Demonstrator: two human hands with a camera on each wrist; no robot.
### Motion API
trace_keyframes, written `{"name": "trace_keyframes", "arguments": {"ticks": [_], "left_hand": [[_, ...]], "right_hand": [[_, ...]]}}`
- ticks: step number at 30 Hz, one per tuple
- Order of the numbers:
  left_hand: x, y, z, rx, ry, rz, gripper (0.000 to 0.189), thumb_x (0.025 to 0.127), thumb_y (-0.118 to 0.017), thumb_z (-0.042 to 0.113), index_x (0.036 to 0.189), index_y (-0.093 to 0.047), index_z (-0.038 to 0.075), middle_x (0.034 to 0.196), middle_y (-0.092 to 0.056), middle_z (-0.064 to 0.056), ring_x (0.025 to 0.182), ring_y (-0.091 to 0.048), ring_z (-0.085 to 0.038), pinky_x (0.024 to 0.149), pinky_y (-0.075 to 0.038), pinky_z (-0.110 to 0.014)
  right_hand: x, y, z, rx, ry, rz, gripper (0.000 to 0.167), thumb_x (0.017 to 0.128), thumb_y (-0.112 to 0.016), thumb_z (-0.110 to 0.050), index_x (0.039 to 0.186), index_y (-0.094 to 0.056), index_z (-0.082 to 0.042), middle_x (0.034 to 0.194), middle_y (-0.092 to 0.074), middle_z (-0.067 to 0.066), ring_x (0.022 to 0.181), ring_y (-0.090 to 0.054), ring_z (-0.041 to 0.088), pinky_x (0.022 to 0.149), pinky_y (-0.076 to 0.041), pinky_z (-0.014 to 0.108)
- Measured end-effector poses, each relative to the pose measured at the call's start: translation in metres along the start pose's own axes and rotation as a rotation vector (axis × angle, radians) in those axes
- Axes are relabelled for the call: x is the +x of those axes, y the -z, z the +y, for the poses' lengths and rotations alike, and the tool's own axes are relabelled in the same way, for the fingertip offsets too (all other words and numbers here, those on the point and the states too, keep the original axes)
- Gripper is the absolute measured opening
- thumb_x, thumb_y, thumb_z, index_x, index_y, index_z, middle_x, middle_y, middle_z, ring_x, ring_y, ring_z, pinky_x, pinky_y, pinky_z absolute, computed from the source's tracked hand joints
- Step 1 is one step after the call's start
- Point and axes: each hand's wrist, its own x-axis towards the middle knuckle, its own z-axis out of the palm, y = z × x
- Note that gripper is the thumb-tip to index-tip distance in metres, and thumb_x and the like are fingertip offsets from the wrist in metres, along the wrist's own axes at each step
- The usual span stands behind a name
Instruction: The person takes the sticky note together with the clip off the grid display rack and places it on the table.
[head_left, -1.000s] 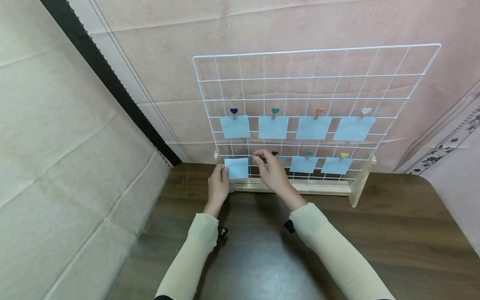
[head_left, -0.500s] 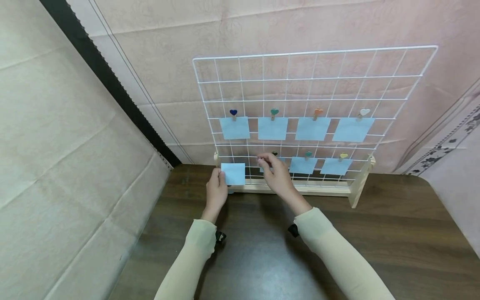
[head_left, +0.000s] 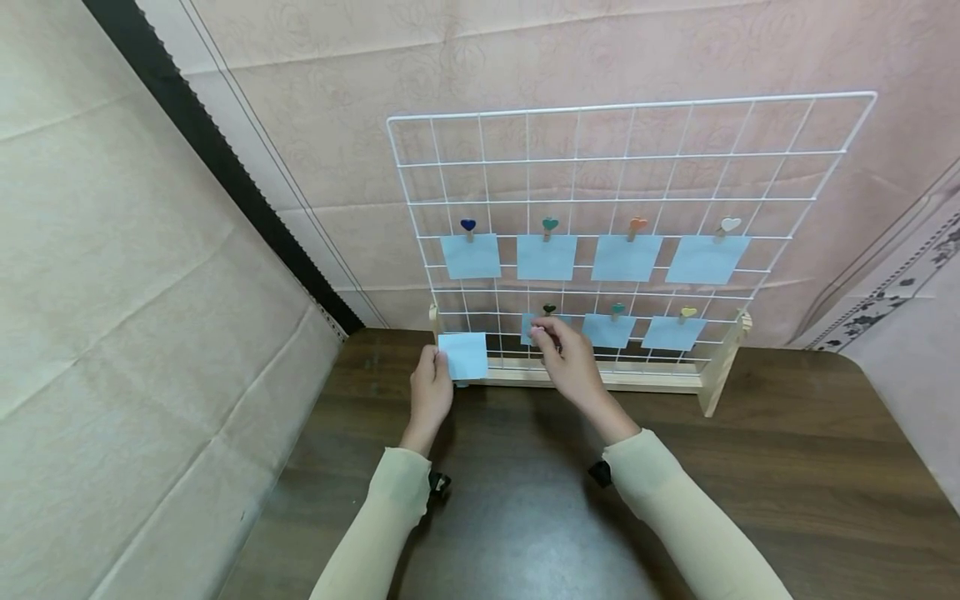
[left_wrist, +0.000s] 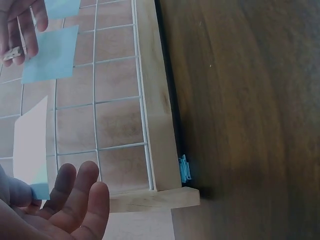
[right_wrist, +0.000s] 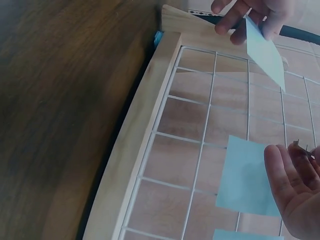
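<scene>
My left hand [head_left: 431, 390] pinches a light blue paper note [head_left: 462, 356] by its left edge, thumb against finger, in front of the lower left of a white wire grid [head_left: 600, 157]. In the left wrist view the other fingers of that hand are spread and loosely bent. My right hand [head_left: 576, 371] pinches a small wooden clip [left_wrist: 12, 53] between thumb and fingertips. It overlaps the leftmost note [head_left: 527, 328] of the lower row, which hangs from a dark green heart clip [head_left: 549, 309].
Four-across is replaced by several notes in an upper row, such as one [head_left: 546, 257] under a green heart clip [head_left: 550, 224]. A wooden stand [head_left: 652, 381] bears the grid on a brown table [head_left: 495, 517]. A small light blue stack [left_wrist: 184, 168] lies by its left foot.
My left hand has lowered the note and drawn it slightly left. My right hand has moved right and down, still pinching the clip. The notes on the grid stay in place.
</scene>
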Motion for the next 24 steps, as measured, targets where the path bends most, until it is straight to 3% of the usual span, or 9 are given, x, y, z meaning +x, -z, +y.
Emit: {"name": "trace_keyframes", "arguments": {"ticks": [6, 10, 13, 19, 24], "left_hand": [[-0.004, 0.001, -0.002, 0.010, 0.018, 0.015, 0.021, 0.115, -0.040, 0.017, 0.105, -0.054, 0.005, 0.084, -0.053, -0.012, 0.076, -0.049, -0.028, 0.071, -0.040, -0.039], [-0.007, 0.003, -0.003, -0.001, 0.021, 0.012, 0.021, 0.115, -0.041, 0.018, 0.103, -0.053, 0.005, 0.082, -0.052, -0.012, 0.074, -0.049, -0.027, 0.071, -0.041, -0.039], [-0.009, 0.004, -0.004, -0.031, 0.034, 0.002, 0.022, 0.115, -0.040, 0.019, 0.103, -0.052, 0.005, 0.084, -0.056, -0.014, 0.073, -0.053, -0.028, 0.068, -0.044, -0.037], [-0.012, 0.006, -0.009, -0.081, 0.076, -0.016, 0.023, 0.116, -0.039, 0.018, 0.107, -0.052, 0.002, 0.099, -0.063, -0.022, 0.082, -0.063, -0.045, 0.066, -0.052, -0.034], [-0.015, 0.008, -0.014, -0.079, 0.082, -0.017, 0.021, 0.116, -0.039, 0.016, 0.108, -0.051, 0.001, 0.106, -0.064, -0.023, 0.087, -0.064, -0.045, 0.070, -0.053, -0.035]], "right_hand": [[-0.007, 0.006, 0.004, 0.006, -0.021, 0.016, 0.029, 0.111, -0.055, -0.014, 0.131, -0.067, 0.004, 0.109, -0.074, 0.018, 0.084, -0.066, 0.018, 0.069, -0.056, 0.024], [-0.013, 0.011, 0.007, 0.011, -0.033, 0.016, 0.028, 0.111, -0.056, -0.012, 0.131, -0.067, 0.005, 0.105, -0.073, 0.018, 0.079, -0.066, 0.022, 0.065, -0.055, 0.025], [-0.018, 0.014, 0.011, 0.010, -0.041, 0.012, 0.029, 0.111, -0.056, -0.013, 0.131, -0.066, 0.005, 0.105, -0.073, 0.019, 0.085, -0.069, 0.029, 0.067, -0.058, 0.028], [-0.027, 0.020, 0.019, 0.018, -0.066, 0.011, 0.031, 0.112, -0.055, -0.016, 0.132, -0.065, 0.005, 0.106, -0.072, 0.021, 0.096, -0.070, 0.040, 0.072, -0.060, 0.031], [-0.032, 0.025, 0.024, 0.028, -0.071, 0.036, 0.028, 0.111, -0.056, -0.012, 0.130, -0.066, 0.006, 0.106, -0.072, 0.023, 0.096, -0.069, 0.044, 0.072, -0.063, 0.040]]}}
